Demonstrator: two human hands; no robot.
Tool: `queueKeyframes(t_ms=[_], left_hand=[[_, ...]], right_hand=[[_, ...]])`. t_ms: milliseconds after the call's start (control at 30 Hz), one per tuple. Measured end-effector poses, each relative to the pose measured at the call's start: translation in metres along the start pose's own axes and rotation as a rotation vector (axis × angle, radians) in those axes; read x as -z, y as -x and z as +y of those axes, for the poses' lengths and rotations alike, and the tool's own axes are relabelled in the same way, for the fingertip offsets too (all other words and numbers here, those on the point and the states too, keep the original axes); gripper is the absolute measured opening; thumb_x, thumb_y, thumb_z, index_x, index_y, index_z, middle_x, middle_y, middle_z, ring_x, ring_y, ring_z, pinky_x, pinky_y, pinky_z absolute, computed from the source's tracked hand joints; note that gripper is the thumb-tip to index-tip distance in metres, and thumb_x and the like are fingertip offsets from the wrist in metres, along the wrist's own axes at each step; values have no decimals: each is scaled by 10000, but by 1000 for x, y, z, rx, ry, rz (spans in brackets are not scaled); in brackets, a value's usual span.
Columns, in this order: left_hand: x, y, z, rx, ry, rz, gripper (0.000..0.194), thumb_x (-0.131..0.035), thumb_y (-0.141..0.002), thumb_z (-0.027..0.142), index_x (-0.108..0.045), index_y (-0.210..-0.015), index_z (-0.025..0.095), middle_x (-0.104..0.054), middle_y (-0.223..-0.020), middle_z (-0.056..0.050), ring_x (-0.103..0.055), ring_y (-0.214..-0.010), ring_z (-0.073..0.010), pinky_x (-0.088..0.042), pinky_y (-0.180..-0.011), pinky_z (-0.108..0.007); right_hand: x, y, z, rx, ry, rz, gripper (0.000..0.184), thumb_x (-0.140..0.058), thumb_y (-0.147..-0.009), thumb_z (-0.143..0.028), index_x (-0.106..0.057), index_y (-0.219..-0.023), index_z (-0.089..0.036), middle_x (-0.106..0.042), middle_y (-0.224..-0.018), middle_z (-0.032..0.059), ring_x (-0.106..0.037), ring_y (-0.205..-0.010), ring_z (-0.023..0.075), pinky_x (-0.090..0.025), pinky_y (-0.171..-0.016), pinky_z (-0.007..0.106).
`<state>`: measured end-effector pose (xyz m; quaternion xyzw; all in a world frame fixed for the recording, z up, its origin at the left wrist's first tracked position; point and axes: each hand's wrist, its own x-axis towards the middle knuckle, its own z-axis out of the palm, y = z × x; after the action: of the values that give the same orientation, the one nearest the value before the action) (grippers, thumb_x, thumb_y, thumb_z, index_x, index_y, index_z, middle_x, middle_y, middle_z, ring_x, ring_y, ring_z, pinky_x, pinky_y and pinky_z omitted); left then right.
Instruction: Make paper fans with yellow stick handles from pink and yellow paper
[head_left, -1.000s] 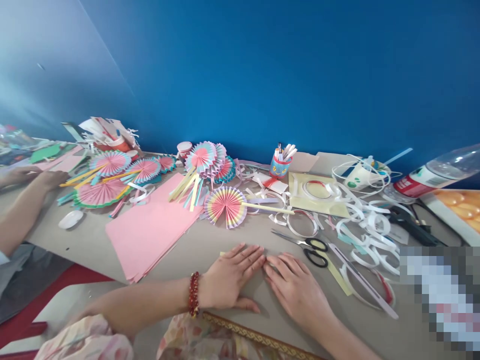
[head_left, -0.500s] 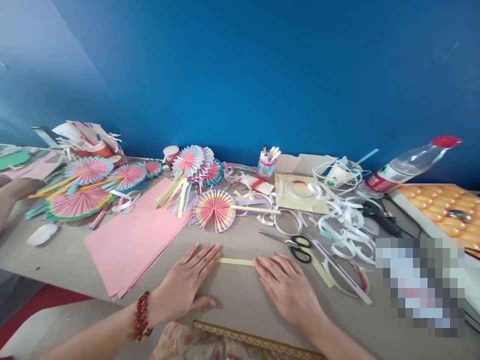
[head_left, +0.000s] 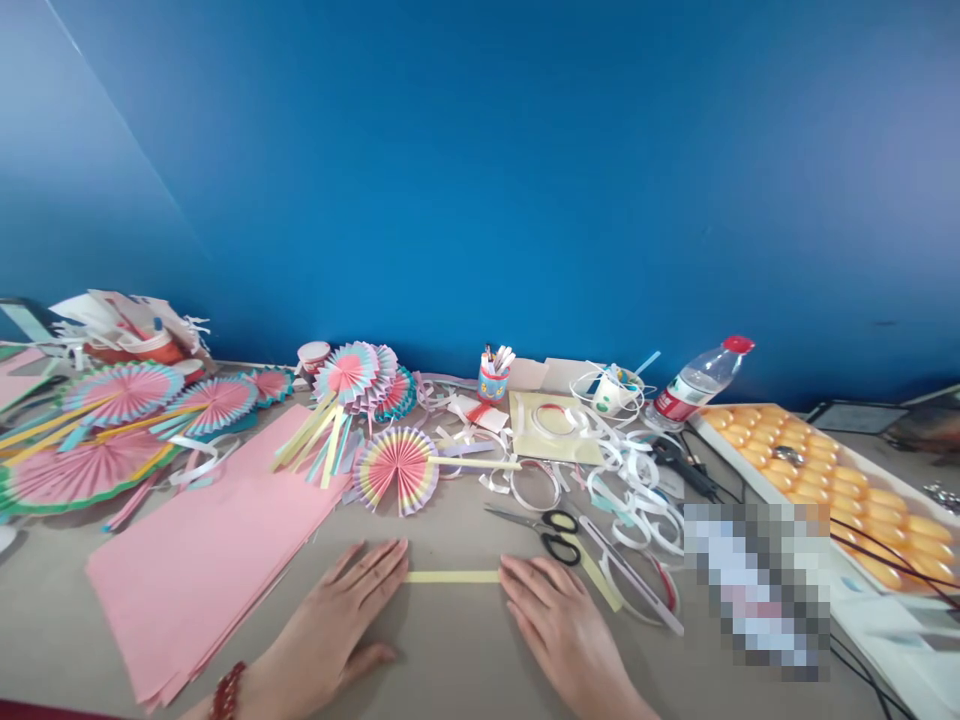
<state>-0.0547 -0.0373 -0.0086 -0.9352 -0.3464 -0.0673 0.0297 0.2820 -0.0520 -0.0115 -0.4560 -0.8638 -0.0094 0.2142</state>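
A narrow pale yellow paper strip [head_left: 454,577] lies flat and straight across the tabletop in front of me. My left hand [head_left: 341,615] rests palm down on its left end, fingers stretched out and thumb spread. Over the right end lies my right hand [head_left: 559,625], also flat with fingers extended. Both strip ends are hidden beneath the fingers. Just beyond the strip is a round pleated fan [head_left: 397,470] in pink, yellow and lilac, with a pale yellow stick. Black-handled scissors [head_left: 559,535] lie beyond my right hand, apart from it.
Pink paper sheets [head_left: 210,560] are stacked at left, near several pleated fans [head_left: 124,390]. Curled white strips [head_left: 634,485], a tape roll [head_left: 535,486] and a glue gun [head_left: 682,465] clutter the right. A pen cup [head_left: 493,378] and plastic bottle [head_left: 697,385] stand near the blue wall.
My hands have slid farther apart along the strip, so more of it shows between them. The view has turned right and up. Another person's hand at far left is out of view.
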Motion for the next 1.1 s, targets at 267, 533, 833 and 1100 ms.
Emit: queueKeyframes(t_ms=[267,533,833,1100], left_hand=[[-8,-48,11,61,65,31,149,-604,-929,167,-631,-1072,200,-642,-1158,-54,-580,-1063,-237,-474,-940,-385],[-8,-93,17,-39,68,-62,45,-553,-926,151,-584,-895,162,-625,-908,-55,-593,-858,-218,-473,-748,-335],[15,-115,23,136,477,-27,232,-372,-1018,247,-575,-917,197,-681,-872,-39,-656,-767,-179,-431,-653,-256],[33,-96,7,144,629,-107,268,-343,-1034,282,-580,-923,221,-689,-818,1,-638,-698,-146,-397,-617,-216]], right_hand=[[-20,-19,17,113,29,-18,153,-572,-867,-64,-604,-860,-214,-687,-952,17,-608,-845,202,-484,-760,315],[-20,-37,16,97,24,34,241,-365,-987,-118,-544,-855,-208,-620,-812,25,-606,-748,197,-458,-699,316],[5,-69,6,-99,-421,-47,111,-464,-983,-262,-538,-906,-228,-630,-804,4,-617,-710,163,-459,-643,254],[32,-69,4,-326,-610,-87,211,-534,-918,-307,-567,-732,-214,-588,-663,-30,-560,-636,141,-385,-586,231]])
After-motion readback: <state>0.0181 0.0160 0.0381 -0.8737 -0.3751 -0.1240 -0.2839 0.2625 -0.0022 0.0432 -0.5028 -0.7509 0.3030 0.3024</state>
